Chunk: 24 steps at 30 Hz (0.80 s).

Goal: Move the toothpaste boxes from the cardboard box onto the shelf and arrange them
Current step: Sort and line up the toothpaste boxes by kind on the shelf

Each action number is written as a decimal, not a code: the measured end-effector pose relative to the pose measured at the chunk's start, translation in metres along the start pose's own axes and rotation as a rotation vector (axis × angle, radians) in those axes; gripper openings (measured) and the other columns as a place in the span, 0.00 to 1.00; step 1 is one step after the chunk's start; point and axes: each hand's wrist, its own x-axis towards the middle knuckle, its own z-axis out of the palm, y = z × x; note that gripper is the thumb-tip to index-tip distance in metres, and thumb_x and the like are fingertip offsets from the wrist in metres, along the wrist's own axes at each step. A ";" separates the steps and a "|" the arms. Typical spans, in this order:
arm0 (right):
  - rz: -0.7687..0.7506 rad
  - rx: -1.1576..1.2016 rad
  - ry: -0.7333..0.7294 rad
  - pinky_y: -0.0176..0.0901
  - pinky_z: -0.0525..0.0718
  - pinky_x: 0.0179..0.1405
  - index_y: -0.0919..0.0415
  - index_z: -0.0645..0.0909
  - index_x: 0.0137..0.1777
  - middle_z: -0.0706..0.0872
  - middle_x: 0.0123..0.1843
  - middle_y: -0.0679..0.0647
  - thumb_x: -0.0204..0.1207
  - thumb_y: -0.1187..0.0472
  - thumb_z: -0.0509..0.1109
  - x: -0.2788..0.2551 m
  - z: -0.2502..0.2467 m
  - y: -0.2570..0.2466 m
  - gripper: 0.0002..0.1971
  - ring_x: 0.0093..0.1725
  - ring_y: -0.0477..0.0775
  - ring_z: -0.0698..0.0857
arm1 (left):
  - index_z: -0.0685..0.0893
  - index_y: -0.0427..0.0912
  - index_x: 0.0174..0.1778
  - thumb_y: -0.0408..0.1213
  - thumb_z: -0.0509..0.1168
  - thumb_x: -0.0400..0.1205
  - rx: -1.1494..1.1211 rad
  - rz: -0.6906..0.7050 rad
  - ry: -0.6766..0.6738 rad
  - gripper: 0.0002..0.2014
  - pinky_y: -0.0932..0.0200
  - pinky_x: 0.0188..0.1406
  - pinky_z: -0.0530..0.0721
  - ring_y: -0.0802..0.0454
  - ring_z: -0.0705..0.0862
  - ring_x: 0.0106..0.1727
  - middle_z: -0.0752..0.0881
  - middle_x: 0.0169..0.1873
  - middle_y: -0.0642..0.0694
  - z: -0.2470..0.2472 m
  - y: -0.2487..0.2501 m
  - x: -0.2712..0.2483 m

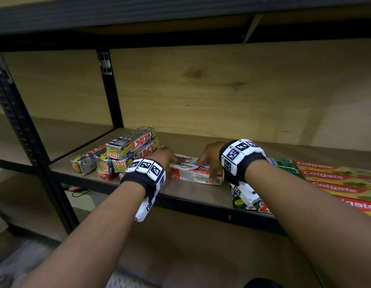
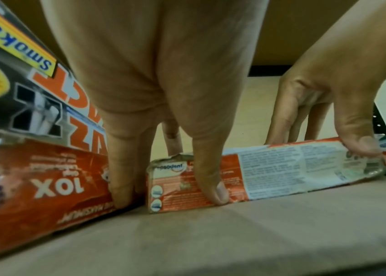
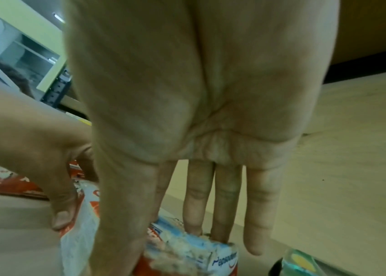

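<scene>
A worn red and white Pepsodent box (image 1: pixel 194 173) lies lengthwise on the shelf board (image 1: pixel 190 194), and a second one (image 1: pixel 185 158) sits just behind it. My left hand (image 1: pixel 172 165) grips the box's left end, thumb on the near face and fingers behind, as the left wrist view shows on the Pepsodent box (image 2: pixel 281 168). My right hand (image 1: pixel 207 169) pinches its right end the same way, with the crumpled end of the Pepsodent box (image 3: pixel 187 252) between thumb and fingers. The cardboard box is out of view.
Silver ZACT boxes (image 1: pixel 126 150) are stacked at the left over a red box (image 2: pixel 45 186). A green ZACT box (image 1: pixel 249 204) lies under my right wrist. Red Colgate boxes (image 1: pixel 336 179) lie in a row at the right. A black upright post (image 1: pixel 18 121) stands far left.
</scene>
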 end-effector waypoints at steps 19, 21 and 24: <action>0.071 0.050 -0.128 0.39 0.86 0.55 0.37 0.83 0.68 0.84 0.51 0.29 0.31 0.30 0.86 0.019 -0.036 0.041 0.55 0.38 0.34 0.85 | 0.78 0.59 0.74 0.43 0.81 0.71 0.125 0.095 0.008 0.34 0.61 0.52 0.76 0.42 0.82 0.63 0.79 0.65 0.42 -0.005 -0.007 0.056; 0.095 0.031 -0.157 0.43 0.84 0.61 0.39 0.82 0.70 0.82 0.53 0.34 0.48 0.38 0.88 0.016 -0.038 0.040 0.45 0.37 0.36 0.82 | 0.79 0.58 0.74 0.43 0.81 0.70 0.114 0.095 -0.004 0.34 0.62 0.50 0.76 0.43 0.83 0.61 0.81 0.65 0.44 -0.005 -0.006 0.061; 0.101 0.056 -0.155 0.43 0.83 0.62 0.40 0.81 0.72 0.81 0.45 0.35 0.56 0.43 0.88 0.021 -0.037 0.047 0.41 0.38 0.37 0.82 | 0.78 0.54 0.75 0.45 0.80 0.72 0.086 0.091 -0.058 0.34 0.67 0.48 0.71 0.48 0.82 0.61 0.81 0.64 0.47 -0.010 -0.003 0.063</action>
